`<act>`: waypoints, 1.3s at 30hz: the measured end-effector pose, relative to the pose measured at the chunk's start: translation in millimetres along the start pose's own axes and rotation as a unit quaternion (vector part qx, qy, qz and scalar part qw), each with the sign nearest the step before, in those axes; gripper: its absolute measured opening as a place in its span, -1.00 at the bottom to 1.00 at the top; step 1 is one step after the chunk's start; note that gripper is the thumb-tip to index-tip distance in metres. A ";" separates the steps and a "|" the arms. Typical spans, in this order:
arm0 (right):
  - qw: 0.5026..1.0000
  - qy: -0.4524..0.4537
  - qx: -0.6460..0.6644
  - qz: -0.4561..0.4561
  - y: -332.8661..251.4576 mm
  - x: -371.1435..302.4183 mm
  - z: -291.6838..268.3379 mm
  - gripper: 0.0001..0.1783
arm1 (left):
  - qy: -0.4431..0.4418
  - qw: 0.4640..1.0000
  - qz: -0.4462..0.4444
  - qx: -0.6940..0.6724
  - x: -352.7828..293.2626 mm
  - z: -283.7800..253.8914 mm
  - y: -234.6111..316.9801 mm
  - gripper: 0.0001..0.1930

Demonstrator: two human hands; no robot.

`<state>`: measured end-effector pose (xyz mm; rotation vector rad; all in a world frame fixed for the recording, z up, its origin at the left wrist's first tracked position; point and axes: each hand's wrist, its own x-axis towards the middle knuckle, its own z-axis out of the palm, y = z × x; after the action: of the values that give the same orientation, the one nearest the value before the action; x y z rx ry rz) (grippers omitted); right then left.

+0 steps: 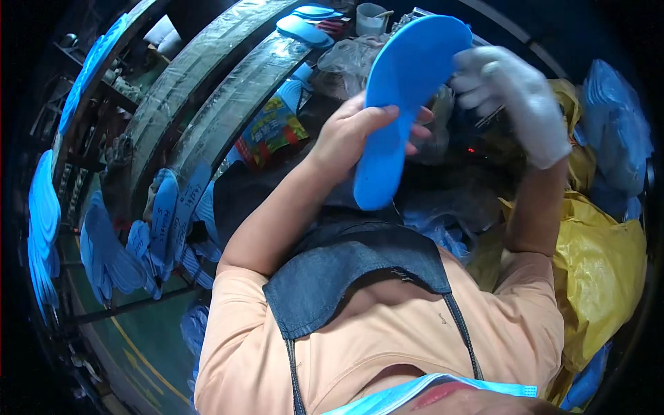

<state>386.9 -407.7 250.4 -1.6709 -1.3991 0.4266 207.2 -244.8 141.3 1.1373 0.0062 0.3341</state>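
Note:
A blue shoe insole [415, 62] stands raised in front of me, its wide toe end up and its heel pointing down. My bare left hand [356, 135] is closed round its middle, with the thumb across the face and the fingertips showing past the right edge. Beside the toe end's right edge is my right hand [515, 100] in a white glove. Its fingers are curled toward the insole, and whether they touch the edge or pinch something small cannot be made out.
Two long plastic-wrapped rails [228, 104] curve away at the left, with insoles [304, 31] at the far end. More blue insoles [111, 242] hang in stacks at the left. A white cup [371, 19] stands at the back. Yellow bags [598, 256] and bagged insoles [615, 124] lie right.

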 end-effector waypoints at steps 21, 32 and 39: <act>0.950 -0.247 -0.190 0.032 66.7 178.0 -76.2 -0.67 | 0.221 0.964 -0.147 0.002 15.4 -129.9 -59.1 -0.69; 0.872 -0.184 -0.395 0.223 31.1 210.6 -38.5 -0.58 | 0.274 0.955 -0.102 0.050 -46.7 -208.8 -53.7 -0.74; 0.962 -0.072 -0.265 0.007 -26.9 280.4 -30.2 -0.75 | 0.234 0.964 -0.119 0.053 -51.7 -226.5 -49.9 -0.63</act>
<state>477.8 -164.6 363.8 -2.1087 -1.7144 0.1877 131.6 -76.0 -8.0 1.1273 0.5792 0.3846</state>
